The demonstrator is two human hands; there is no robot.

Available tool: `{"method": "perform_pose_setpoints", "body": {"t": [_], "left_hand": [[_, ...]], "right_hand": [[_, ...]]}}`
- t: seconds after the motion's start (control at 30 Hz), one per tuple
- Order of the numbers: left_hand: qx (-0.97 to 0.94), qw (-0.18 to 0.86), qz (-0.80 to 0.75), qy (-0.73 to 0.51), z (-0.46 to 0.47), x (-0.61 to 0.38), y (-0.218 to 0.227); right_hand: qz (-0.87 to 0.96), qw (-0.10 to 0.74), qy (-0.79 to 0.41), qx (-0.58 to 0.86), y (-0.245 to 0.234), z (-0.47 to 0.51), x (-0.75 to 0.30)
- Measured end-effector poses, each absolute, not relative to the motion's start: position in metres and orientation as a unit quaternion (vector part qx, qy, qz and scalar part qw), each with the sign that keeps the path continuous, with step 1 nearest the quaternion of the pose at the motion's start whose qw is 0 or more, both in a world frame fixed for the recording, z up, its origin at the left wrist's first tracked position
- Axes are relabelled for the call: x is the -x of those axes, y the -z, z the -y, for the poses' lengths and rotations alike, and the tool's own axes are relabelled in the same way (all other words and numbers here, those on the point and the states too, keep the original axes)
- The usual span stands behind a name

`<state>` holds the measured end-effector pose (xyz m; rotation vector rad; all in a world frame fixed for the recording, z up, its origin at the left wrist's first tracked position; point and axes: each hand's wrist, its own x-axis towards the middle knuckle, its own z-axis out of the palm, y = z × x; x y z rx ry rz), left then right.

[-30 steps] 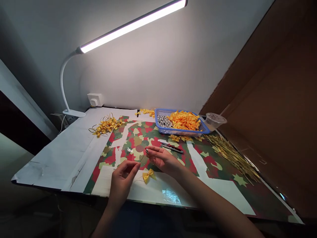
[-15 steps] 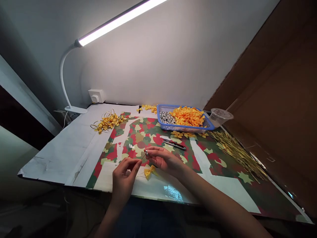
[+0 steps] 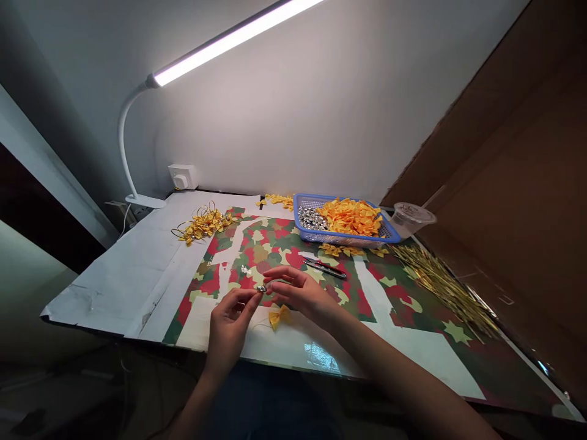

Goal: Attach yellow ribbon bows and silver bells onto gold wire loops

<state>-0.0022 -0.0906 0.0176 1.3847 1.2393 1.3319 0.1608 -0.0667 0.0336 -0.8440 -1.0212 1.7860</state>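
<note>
Above the near edge of the table, my left hand (image 3: 229,324) pinches a small round silver bell (image 3: 262,288) between thumb and forefinger. From the right, my right hand (image 3: 307,296) comes up to the same bell, its thumb and fingertips curled in close at its side. Whatever those right fingertips grip is too small to make out. A yellow ribbon bow (image 3: 279,317) with a thin cord lies on the white sheet just below the hands. Beyond my right hand lie black-handled thread snips (image 3: 324,267).
At the back stands a blue basket (image 3: 346,237) with orange-yellow bows and silver bells. Finished-looking bows with gold loops (image 3: 206,223) are heaped left. Gold cords (image 3: 444,287) lie right, near a clear plastic cup (image 3: 410,220). A lamp (image 3: 132,199) is clamped at the left; cardboard walls the right.
The silver bell has passed from my right fingertips to my left fingertips, against the thin cord. My right hand has shifted slightly, staying close to it. The view has moved a little.
</note>
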Motion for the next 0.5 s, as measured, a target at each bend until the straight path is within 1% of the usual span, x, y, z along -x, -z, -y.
{"method": "perform_pose_setpoints", "body": {"t": [0.1,0.27,0.37,0.47,0.5], "left_hand": [[-0.548,0.436,-0.486,-0.523,0.089,0.003,-0.016],[-0.572,0.470,-0.452,-0.497,0.089,0.004,-0.017],[-0.605,0.469,-0.433,-0.476,0.092,0.006,-0.020],[-0.634,0.449,-0.452,-0.439,0.097,0.009,-0.023],[-0.646,0.434,-0.463,-0.425,0.098,0.009,-0.023]], "right_hand": [[0.489,0.454,-0.656,0.354,-0.034,0.068,-0.158],[0.556,0.513,-0.567,0.327,-0.036,0.071,-0.154],[0.562,0.552,-0.527,0.318,-0.043,0.082,-0.157],[0.539,0.607,-0.469,0.346,-0.052,0.100,-0.168],[0.521,0.638,-0.438,0.359,-0.056,0.106,-0.173]]}}
